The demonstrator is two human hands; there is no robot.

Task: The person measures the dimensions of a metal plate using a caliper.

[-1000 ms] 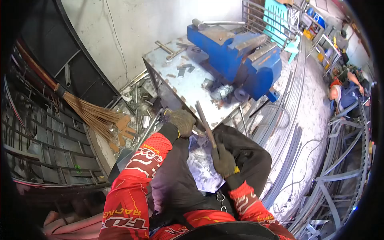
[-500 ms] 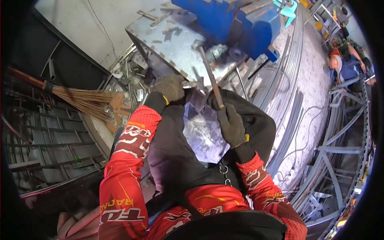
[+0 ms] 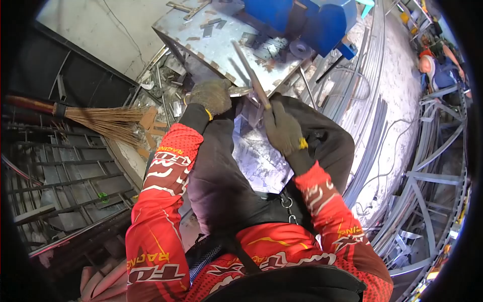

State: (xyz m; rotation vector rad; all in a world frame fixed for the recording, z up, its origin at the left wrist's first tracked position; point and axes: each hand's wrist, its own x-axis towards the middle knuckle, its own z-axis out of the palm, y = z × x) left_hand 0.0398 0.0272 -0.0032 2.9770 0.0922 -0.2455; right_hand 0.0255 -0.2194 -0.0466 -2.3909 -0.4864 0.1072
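My right hand (image 3: 283,129), in a dark glove, grips a long grey metal rod (image 3: 250,74) that slants up and left over the steel table (image 3: 211,48). My left hand (image 3: 211,95), also gloved, holds a small flat metal piece (image 3: 240,91) against the table's near edge, right next to the rod. Both sleeves are red with white lettering. A blue bench vise (image 3: 307,17) stands on the far side of the table.
Small metal offcuts (image 3: 209,30) lie on the table top. A straw broom (image 3: 108,121) leans at the left by dark metal grilles. Scrap pieces litter the floor under the table. Long steel bars (image 3: 370,146) and frames lie at the right, where another person (image 3: 438,70) crouches.
The view has tilted down and the table has slid up the frame. My right hand has lifted the rod higher toward the table edge; my left hand stays at the edge.
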